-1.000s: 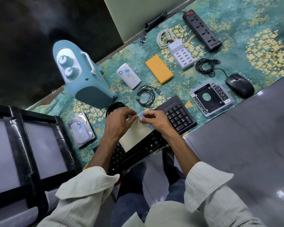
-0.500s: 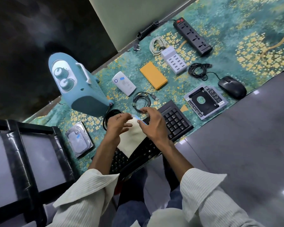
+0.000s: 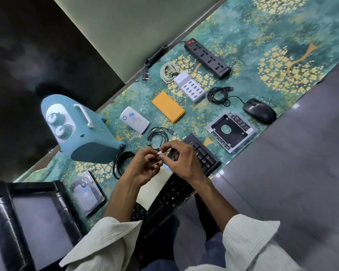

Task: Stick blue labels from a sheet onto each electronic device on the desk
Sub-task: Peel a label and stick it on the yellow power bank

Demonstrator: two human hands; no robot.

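Observation:
My left hand (image 3: 143, 169) and my right hand (image 3: 184, 159) meet above the black keyboard (image 3: 205, 156). My left fingers grip the cream label sheet (image 3: 152, 183), which hangs below the hands. My right fingertips pinch a small pale label (image 3: 159, 152) at the sheet's top edge. A white power bank (image 3: 134, 122) and a hard drive (image 3: 85, 192) each carry a blue label. I see no label on the blue heater (image 3: 80, 133), orange power bank (image 3: 167, 108), white USB hub (image 3: 190, 87), power strip (image 3: 207, 57), mouse (image 3: 259, 111) or drive caddy (image 3: 231, 131).
Coiled black cables (image 3: 158, 136) (image 3: 218, 94) and a white cable (image 3: 167, 72) lie between the devices on the teal patterned cloth (image 3: 282, 45). A black framed chair (image 3: 27, 216) stands at the left. Grey glossy floor (image 3: 292, 182) runs along the desk's right edge.
Both hands have risen from the keyboard and come closer together. The sheet, held flat before, now hangs nearly edge-on, and my right fingers have closed on a label at its top.

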